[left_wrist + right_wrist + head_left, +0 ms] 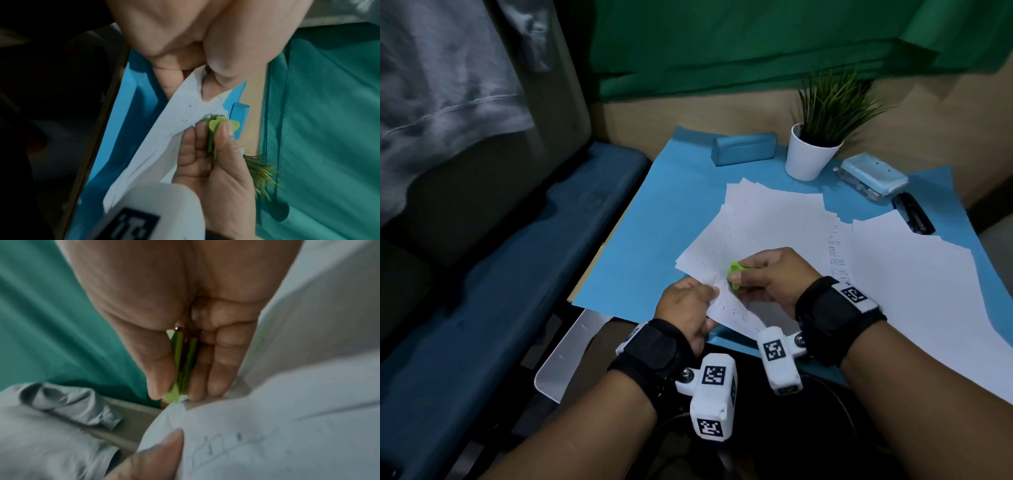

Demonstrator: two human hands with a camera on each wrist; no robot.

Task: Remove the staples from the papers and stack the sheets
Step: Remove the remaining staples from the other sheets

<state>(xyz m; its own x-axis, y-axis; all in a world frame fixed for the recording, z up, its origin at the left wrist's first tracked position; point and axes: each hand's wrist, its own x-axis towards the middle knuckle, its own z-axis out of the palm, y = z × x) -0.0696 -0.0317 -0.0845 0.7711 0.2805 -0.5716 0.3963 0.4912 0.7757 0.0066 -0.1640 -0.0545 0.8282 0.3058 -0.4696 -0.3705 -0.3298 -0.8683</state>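
while the left hand [686,301] pinches the corner of a stapled set of papers [736,310] near the front edge of the table [674,205], its grip closed on the sheets between thumb and fingers, the right hand [774,274] just beside it squeezes a green staple remover [734,274], that grip clamped on the tool, with the tool's tip at the pinched corner. seen from the head, the blue-covered table also carries a loose spread of white sheets [774,219] behind the hands and a second pile of sheets [914,274] on the far side of the right hand. behind the spread stand a white pot with a green plant [812,154], a blue case [744,148] beside the pot, a pale blue hole punch [873,178] on the pot's other side, and a black stapler [913,212] next to the punch. from the left wrist, the left hand [185,53] shows thumb and fingers curled on the folded paper corner [185,110], and the right hand [211,155] holds the staple remover [213,129] squeezed between thumb and fingers, its nose touching the paper edge. from the right wrist, blurred, the right hand [185,313] has the thumb on one side of the staple remover [183,363] and the fingers on the other, the tool's tip meeting the creased corner of the papers [257,426], where the left thumb [158,454] presses the sheet.
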